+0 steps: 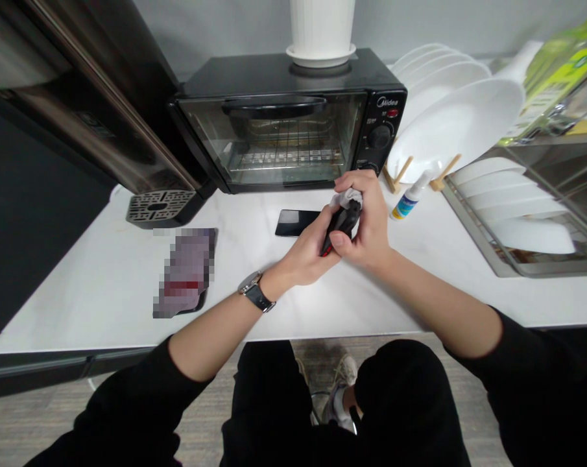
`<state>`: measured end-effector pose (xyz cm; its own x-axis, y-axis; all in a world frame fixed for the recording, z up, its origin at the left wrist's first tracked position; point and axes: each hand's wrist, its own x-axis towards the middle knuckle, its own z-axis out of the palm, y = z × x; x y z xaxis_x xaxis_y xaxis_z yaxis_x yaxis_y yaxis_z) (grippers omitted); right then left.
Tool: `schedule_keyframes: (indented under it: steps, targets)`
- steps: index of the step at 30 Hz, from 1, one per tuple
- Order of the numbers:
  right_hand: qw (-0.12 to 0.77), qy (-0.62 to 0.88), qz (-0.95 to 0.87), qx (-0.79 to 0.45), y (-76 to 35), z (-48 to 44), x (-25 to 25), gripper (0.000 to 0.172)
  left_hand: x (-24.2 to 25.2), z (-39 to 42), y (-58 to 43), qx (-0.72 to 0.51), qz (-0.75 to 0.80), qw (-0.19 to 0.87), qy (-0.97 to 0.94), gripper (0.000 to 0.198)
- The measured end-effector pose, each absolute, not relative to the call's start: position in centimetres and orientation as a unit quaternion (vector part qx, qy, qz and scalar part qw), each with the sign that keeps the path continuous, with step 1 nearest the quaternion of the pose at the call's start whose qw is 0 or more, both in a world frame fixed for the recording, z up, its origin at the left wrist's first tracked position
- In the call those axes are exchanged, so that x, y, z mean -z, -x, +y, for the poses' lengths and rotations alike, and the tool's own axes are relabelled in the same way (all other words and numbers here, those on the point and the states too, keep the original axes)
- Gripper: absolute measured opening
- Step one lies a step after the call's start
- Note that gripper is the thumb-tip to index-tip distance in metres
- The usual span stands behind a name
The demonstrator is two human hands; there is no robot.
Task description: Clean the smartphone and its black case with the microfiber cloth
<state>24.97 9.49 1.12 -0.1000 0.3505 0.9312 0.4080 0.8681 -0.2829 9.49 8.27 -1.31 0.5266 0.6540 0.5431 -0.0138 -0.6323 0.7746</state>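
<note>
We have a white worktop [254, 311] before us, a black toaster oven [283, 78] along its back. Over it, our left hand [309, 251] and right hand [372, 224] grip a black object [342, 222] with red at its lower end. A dark phone [293, 223] lies beside the left hand; a spray bottle [408, 200] stands right; the right hand holds a white cloth [352, 194] against the object.

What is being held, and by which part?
A black object, by its left side in the left hand; the right hand holds a bunched white cloth at the object's far end.
</note>
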Motion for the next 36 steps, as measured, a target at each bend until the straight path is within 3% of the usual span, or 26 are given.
schedule_keyframes:
  steps: [6, 14, 22, 25, 33, 36]
  targets:
    - [0.610, 0.285, -0.738, -0.029, -24.8, 9.4, -1.0, 0.068, 1.7, 8.4, -9.4, -0.445, 0.202, 0.396, -0.778, 0.060]
    - [0.601, 0.206, -0.771, 0.040, -24.8, 8.4, -2.2, 0.025, 1.5, 8.3, -9.4, -0.449, 0.191, 0.381, -0.785, 0.058]
    - [0.600, 0.168, -0.776, 0.097, -24.9, 8.5, -1.9, 0.024, 2.1, 8.6, -9.3, -0.460, 0.185, 0.338, -0.800, 0.045]
    - [0.605, 0.222, -0.761, 0.068, -24.8, 8.7, -2.0, 0.031, 1.8, 8.5, -9.5, -0.461, 0.184, 0.368, -0.787, 0.048]
    - [0.591, 0.298, -0.748, -0.044, -25.1, 9.4, -1.2, 0.071, 1.9, 8.6, -9.5, -0.459, 0.194, 0.401, -0.768, 0.059]
    - [0.579, 0.315, -0.749, -0.066, -25.1, 9.3, -1.0, 0.074, 1.9, 8.5, -9.5, -0.463, 0.185, 0.397, -0.770, 0.056]
